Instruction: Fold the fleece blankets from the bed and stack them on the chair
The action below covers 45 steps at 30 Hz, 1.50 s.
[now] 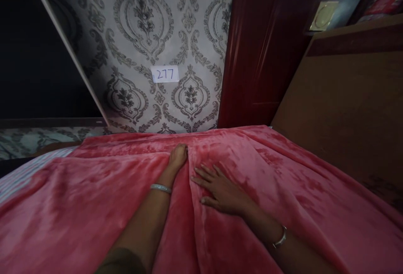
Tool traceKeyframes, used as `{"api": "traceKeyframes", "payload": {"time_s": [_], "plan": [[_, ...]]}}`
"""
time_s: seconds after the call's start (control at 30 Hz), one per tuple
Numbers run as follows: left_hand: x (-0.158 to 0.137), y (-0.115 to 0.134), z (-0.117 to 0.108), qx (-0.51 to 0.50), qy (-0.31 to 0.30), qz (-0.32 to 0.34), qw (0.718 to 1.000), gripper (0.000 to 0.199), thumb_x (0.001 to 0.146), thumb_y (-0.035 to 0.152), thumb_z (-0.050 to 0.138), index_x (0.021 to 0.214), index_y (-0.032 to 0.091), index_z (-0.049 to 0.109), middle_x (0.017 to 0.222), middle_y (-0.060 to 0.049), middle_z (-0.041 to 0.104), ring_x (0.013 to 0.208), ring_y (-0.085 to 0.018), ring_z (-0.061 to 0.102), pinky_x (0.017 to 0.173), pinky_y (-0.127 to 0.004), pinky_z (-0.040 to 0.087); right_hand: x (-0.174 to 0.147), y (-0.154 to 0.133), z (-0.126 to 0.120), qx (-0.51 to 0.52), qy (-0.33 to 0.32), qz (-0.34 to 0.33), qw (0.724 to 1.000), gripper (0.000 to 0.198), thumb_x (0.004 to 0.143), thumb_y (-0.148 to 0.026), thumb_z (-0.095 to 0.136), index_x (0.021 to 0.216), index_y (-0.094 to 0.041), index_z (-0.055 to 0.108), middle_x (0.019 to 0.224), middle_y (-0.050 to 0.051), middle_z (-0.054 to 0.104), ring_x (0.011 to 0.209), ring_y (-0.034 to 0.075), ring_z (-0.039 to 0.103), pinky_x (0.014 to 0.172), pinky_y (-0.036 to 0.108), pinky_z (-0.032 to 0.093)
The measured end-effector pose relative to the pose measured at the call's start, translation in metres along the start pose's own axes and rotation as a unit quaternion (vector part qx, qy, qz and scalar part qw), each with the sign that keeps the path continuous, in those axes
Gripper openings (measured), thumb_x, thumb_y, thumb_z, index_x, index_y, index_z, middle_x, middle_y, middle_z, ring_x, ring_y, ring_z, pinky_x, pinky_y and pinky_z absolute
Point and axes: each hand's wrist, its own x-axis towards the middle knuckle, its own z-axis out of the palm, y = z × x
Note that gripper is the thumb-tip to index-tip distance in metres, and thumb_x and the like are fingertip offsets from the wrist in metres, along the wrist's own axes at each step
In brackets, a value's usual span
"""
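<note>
A plush pink-red blanket (100, 198) spreads across the whole lower part of the head view, with a folded edge running lengthwise near its middle. My left hand (179, 155) is closed on that edge near the far side, its fingertips partly hidden. To the right of the edge, my right hand (220, 188) lies flat on the blanket with fingers spread. Each wrist wears a silvery bracelet.
Beyond the blanket rises a wall with patterned wallpaper (143, 47) and a paper label (165, 74) reading 277. A dark screen (44, 55) is at left. A dark red door panel (252, 51) and a large cardboard box (346, 110) stand at right. Striped cloth (34, 169) shows at the left edge.
</note>
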Motion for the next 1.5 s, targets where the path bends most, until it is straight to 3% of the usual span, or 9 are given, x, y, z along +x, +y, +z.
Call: {"api": "traceKeyframes", "payload": {"time_s": [0.17,0.3,0.4,0.6,0.9,1.03,1.23,1.37,1.5], "plan": [[-0.001,0.005,-0.015,-0.005,0.073,-0.005,0.997,0.035,0.095,0.014,0.038,0.113,0.014,0.068,0.12,-0.014,0.066,0.115,-0.023,0.06,0.101,-0.034,0.045,0.004,0.011,-0.003,0.038,0.04,0.007,0.998,0.064,0.101,-0.059,0.041,0.157,-0.03,0.031,0.162,0.003,0.027,0.152,0.022,0.016,0.124,0.048,0.006],[-0.007,0.034,-0.031,-0.006,0.12,0.096,0.988,0.04,0.098,0.024,0.037,0.129,0.014,0.061,0.134,-0.013,0.061,0.129,-0.023,0.051,0.114,-0.038,0.036,0.005,0.046,-0.014,-0.05,0.163,0.183,0.968,0.057,0.103,-0.04,0.033,0.157,-0.021,0.034,0.162,0.008,0.028,0.151,0.026,0.019,0.123,0.051,0.011],[-0.02,0.06,-0.019,0.044,0.056,0.177,0.982,0.053,0.098,0.04,0.043,0.143,0.014,0.05,0.15,-0.014,0.05,0.143,-0.028,0.038,0.121,-0.047,0.025,-0.001,0.074,-0.02,-0.111,0.188,0.316,0.923,0.058,0.104,-0.039,0.03,0.159,-0.022,0.029,0.164,0.007,0.023,0.152,0.028,0.013,0.121,0.055,0.015],[-0.041,0.068,0.022,0.135,-0.071,0.104,0.983,0.082,0.093,0.065,0.039,0.155,0.013,0.032,0.162,-0.021,0.028,0.151,-0.04,0.019,0.118,-0.067,0.015,-0.01,0.096,-0.01,-0.113,0.081,0.44,0.887,0.06,0.103,-0.054,0.029,0.159,-0.033,0.027,0.166,0.003,0.016,0.152,0.033,0.01,0.119,0.059,0.016],[-0.032,0.058,0.008,0.086,-0.145,0.1,0.981,0.078,0.095,0.06,0.039,0.158,0.017,0.023,0.166,-0.018,0.016,0.154,-0.032,0.011,0.12,-0.061,0.012,-0.013,0.087,-0.021,-0.075,0.081,0.435,0.894,0.059,0.104,-0.052,0.029,0.159,-0.031,0.026,0.167,0.002,0.014,0.152,0.033,0.006,0.119,0.058,0.013],[-0.045,0.063,-0.013,0.103,-0.134,0.129,0.977,0.067,0.096,0.052,0.042,0.154,0.018,0.035,0.168,-0.016,0.008,0.155,-0.033,0.006,0.12,-0.062,0.009,-0.028,0.054,-0.028,-0.048,0.07,0.4,0.913,0.059,0.105,-0.05,0.027,0.159,-0.027,0.027,0.166,0.007,0.018,0.152,0.033,0.012,0.119,0.056,0.016],[-0.078,0.055,-0.01,0.097,-0.136,0.204,0.965,0.06,0.1,0.05,0.036,0.155,0.025,0.034,0.166,-0.012,0.022,0.154,-0.031,0.014,0.121,-0.063,0.004,-0.073,-0.058,0.022,-0.045,0.006,0.11,0.993,0.068,0.097,-0.054,0.051,0.158,-0.037,0.026,0.166,-0.001,0.011,0.153,0.03,0.0,0.121,0.06,0.002],[-0.086,0.049,0.006,0.074,-0.132,0.193,0.97,0.062,0.099,0.051,0.038,0.155,0.026,0.034,0.166,-0.012,0.022,0.153,-0.032,0.016,0.12,-0.064,0.005,-0.093,-0.09,0.05,-0.039,-0.022,0.105,0.993,0.071,0.097,-0.051,0.052,0.159,-0.036,0.021,0.166,0.001,0.008,0.153,0.03,0.001,0.12,0.063,0.002],[-0.091,0.044,-0.001,0.011,-0.175,0.181,0.968,0.058,0.098,0.048,0.041,0.152,0.027,0.038,0.164,-0.011,0.028,0.152,-0.029,0.021,0.121,-0.06,0.017,-0.097,-0.074,0.066,-0.075,0.005,0.09,0.993,0.067,0.098,-0.051,0.045,0.159,-0.034,0.024,0.165,0.003,0.015,0.152,0.032,0.011,0.119,0.064,0.013]]}}
